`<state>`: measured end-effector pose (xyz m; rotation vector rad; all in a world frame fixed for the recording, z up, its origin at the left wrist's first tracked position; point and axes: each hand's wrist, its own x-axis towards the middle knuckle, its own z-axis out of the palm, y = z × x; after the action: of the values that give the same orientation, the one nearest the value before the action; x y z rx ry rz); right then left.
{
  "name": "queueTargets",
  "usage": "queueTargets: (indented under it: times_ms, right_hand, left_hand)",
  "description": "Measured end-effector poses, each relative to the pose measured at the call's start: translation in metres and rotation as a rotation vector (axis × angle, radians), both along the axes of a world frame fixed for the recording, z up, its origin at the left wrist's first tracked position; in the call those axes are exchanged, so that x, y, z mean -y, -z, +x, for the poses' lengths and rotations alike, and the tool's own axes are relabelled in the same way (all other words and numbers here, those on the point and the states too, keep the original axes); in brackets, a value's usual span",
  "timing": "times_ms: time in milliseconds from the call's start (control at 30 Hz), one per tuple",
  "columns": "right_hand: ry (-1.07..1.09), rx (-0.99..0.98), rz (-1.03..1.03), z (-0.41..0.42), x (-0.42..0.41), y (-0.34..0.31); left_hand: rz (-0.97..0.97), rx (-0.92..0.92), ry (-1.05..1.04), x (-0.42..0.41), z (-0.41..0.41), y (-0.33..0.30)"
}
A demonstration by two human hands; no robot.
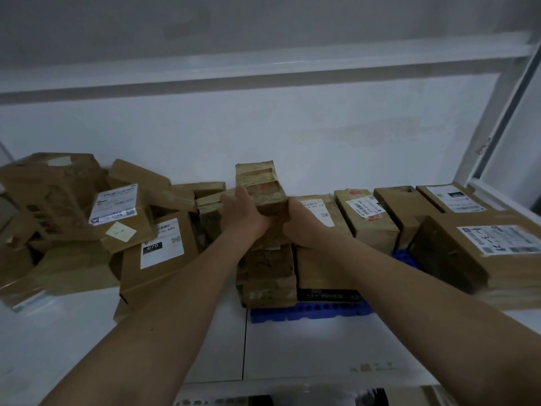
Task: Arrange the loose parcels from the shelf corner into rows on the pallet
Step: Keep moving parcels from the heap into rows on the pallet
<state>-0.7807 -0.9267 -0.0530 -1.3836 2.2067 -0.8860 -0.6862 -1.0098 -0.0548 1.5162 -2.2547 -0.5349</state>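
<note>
On the left of the white shelf [73, 323] a loose heap of brown parcels [87, 218] lies tumbled, boxes tilted and overlapping, one cardboard box marked 070 [158, 253] leaning at its near edge; in the middle the left hand [243, 212] and the right hand [301, 221] grip a taped brown parcel [262, 186] between them, fingers curled round its left and right sides, holding it above the parcels below; under the hands and to the right sits the blue pallet [310, 313], its near edge showing; on it parcels stand side by side in a row [380, 212] along the back wall, with a large labelled box [474, 247] at the right end near the shelf upright [497, 112]; bare white shelf lies open in front of the pallet and between the forearms.
</note>
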Motion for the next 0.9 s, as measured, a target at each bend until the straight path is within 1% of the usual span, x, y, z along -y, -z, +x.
queueTargets:
  times_ms: [133,200,233,267,367,433,467,600,733,900]
  right_hand:
    - [-0.023,-0.109,-0.028,0.006,-0.008,-0.007]
    - [0.011,-0.156,-0.026,0.011,-0.013,-0.008]
    - [0.033,-0.209,-0.029,0.014,-0.015,-0.009]
    - [0.047,-0.293,-0.033,0.017,-0.018,-0.009]
    - [0.011,-0.648,-0.090,0.028,-0.025,-0.012]
    - [-0.058,-0.768,-0.132,0.038,-0.030,-0.016]
    - [-0.100,-0.796,-0.144,0.044,-0.033,-0.017]
    - [-0.229,-0.853,-0.182,0.071,-0.048,-0.017]
    - [-0.358,-0.768,-0.131,0.095,-0.066,-0.007]
    - [-0.464,-0.735,-0.062,0.123,-0.087,0.013]
  left_hand:
    - [0.029,0.022,0.056,-0.004,0.009,-0.005]
    - [0.010,0.017,0.060,-0.009,0.018,-0.007]
    - [-0.019,0.020,0.052,-0.013,0.023,-0.008]
    - [-0.055,0.034,0.045,-0.016,0.029,-0.010]
    - [-0.213,0.142,0.086,-0.028,0.054,-0.016]
    - [-0.281,0.203,0.073,-0.037,0.074,-0.019]
    - [-0.277,0.229,0.039,-0.041,0.084,-0.020]
    - [-0.230,0.342,-0.105,-0.064,0.124,-0.022]
    - [-0.177,0.381,-0.183,-0.100,0.165,-0.014]
    - [-0.130,0.515,-0.267,-0.146,0.211,0.000]
